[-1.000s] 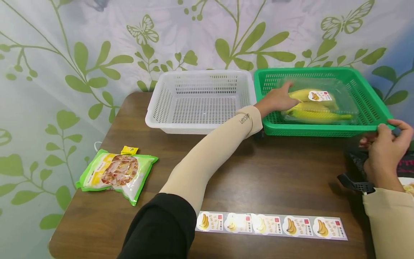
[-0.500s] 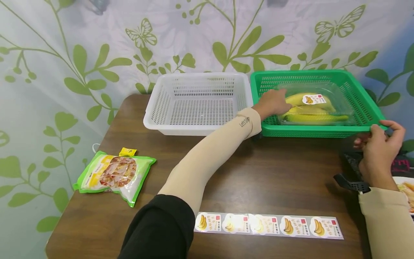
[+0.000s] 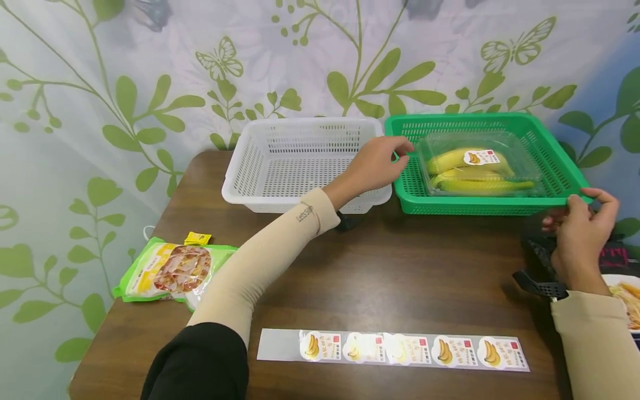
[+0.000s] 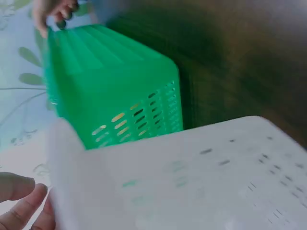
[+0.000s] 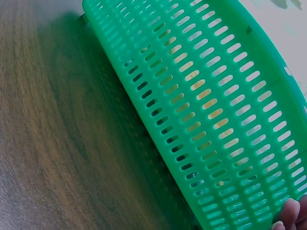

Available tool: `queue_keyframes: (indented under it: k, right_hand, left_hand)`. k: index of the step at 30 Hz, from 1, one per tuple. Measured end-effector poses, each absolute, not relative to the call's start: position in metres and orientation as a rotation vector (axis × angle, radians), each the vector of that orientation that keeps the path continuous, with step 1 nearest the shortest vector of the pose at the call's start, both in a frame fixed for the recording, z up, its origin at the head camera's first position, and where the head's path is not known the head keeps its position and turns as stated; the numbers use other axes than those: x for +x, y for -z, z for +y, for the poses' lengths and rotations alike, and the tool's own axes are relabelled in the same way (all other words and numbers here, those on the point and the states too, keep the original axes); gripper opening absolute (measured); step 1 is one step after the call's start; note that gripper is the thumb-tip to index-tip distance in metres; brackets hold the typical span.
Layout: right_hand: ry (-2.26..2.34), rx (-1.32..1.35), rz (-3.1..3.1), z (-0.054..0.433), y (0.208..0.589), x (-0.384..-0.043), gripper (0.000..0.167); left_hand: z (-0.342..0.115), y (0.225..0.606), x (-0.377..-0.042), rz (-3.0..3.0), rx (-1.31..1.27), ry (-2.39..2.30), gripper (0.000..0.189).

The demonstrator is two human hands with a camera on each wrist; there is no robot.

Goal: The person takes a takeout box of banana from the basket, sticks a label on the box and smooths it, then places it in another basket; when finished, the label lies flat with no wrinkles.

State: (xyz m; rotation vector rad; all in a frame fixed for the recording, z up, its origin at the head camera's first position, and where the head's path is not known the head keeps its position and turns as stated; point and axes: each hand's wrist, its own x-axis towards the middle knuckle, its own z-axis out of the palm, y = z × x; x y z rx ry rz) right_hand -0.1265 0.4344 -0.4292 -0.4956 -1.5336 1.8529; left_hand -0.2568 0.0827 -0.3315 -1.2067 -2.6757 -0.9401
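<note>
My left hand (image 3: 377, 162) is over the right rim of the white basket (image 3: 235, 191), its fingers loosely bent with nothing between them. Beside it stands the green basket (image 3: 480, 206), where a clear plastic box of bananas (image 3: 470, 166) lies with a banana sticker (image 3: 481, 157) on its lid. At the green basket's near right corner, my right hand (image 3: 582, 239) pinches the rim between thumb and fingers. In the right wrist view, its fingertips (image 5: 290, 213) show at that rim. The left wrist view catches the left hand's fingers (image 4: 21, 211) near the white basket's edge.
A strip of banana stickers (image 3: 390, 350) lies at the table's front, its left end bare backing. On the left are a green-edged food bag (image 3: 175, 272) and a small yellow packet (image 3: 197, 238). A bowl of food (image 3: 625, 297) stands at far right.
My left hand has come off the clear box of bananas and moved left to above the white basket's rim. The right hand keeps its hold on the green basket's corner.
</note>
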Motion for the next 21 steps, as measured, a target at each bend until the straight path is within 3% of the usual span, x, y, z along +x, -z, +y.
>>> queue_keyframes:
  k: [9, 21]
  right_hand:
    - [-1.818, -0.49, -1.557, 0.437, 0.427, -0.129, 0.025]
    - [-2.01, -0.422, -1.311, 0.422, 0.412, -0.115, 0.031]
  left_hand:
    - [0.004, 0.345, -0.209, -2.451, -1.151, 1.098, 0.025]
    - [-0.056, 0.406, -0.137, -2.366, -1.058, 0.804, 0.03]
